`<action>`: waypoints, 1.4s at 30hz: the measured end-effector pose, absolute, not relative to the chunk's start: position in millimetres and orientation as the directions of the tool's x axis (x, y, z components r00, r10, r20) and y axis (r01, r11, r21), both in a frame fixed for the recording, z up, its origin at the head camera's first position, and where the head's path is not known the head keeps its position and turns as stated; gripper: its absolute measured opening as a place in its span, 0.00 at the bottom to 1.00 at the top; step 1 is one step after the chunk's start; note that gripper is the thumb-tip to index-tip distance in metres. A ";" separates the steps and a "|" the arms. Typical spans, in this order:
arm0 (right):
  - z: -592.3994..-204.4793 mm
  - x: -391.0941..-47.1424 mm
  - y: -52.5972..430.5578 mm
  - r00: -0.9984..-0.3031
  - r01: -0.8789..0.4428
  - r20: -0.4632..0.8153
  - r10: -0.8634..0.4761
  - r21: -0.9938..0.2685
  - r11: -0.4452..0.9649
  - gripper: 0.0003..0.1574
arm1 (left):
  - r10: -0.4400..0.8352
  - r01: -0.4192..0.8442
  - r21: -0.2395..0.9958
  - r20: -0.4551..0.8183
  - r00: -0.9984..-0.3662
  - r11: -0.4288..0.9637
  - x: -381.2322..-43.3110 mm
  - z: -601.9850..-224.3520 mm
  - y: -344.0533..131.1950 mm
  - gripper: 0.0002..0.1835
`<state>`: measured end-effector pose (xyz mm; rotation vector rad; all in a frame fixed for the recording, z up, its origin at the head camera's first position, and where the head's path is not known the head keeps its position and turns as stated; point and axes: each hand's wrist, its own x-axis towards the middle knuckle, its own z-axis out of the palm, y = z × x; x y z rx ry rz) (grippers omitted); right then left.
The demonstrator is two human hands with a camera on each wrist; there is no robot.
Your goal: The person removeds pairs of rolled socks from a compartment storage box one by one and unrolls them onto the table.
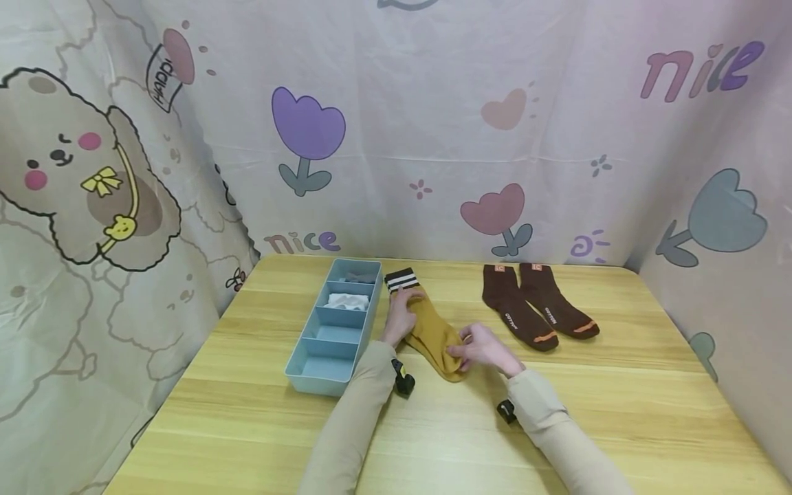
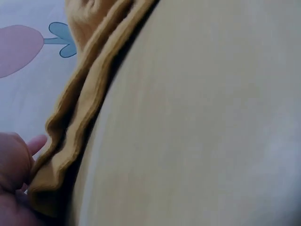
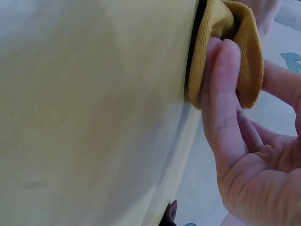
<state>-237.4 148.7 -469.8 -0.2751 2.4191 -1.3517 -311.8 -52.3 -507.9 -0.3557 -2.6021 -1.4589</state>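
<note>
Mustard-yellow socks [image 1: 430,326] with a dark, white-striped cuff lie slantwise on the table, seemingly one on top of the other. Near the cuff, my left hand [image 1: 402,317] grips them from the left side. My right hand [image 1: 487,348] pinches the toe end. In the right wrist view, some fingers of the right hand [image 3: 254,165] lie inside a fold of the yellow fabric [image 3: 252,56]. Rippled sock edges [image 2: 89,94] fill the upper left of the left wrist view, beside part of the left hand [image 2: 14,162].
Left of the socks stands a light-blue divided box [image 1: 322,386]. Its far compartment holds a grey item [image 1: 359,278], the one before it a white item [image 1: 348,301]. Two brown socks [image 1: 516,309] with orange toe stripes lie to the right. A printed curtain [image 1: 396,137] hangs behind the table.
</note>
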 end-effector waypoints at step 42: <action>-474.4 -250.1 120.9 -0.914 0.140 -0.282 -0.292 -0.895 0.424 0.16 | -0.216 0.060 0.890 0.174 -0.961 0.451 -329.1 -499.6 -39.4 0.32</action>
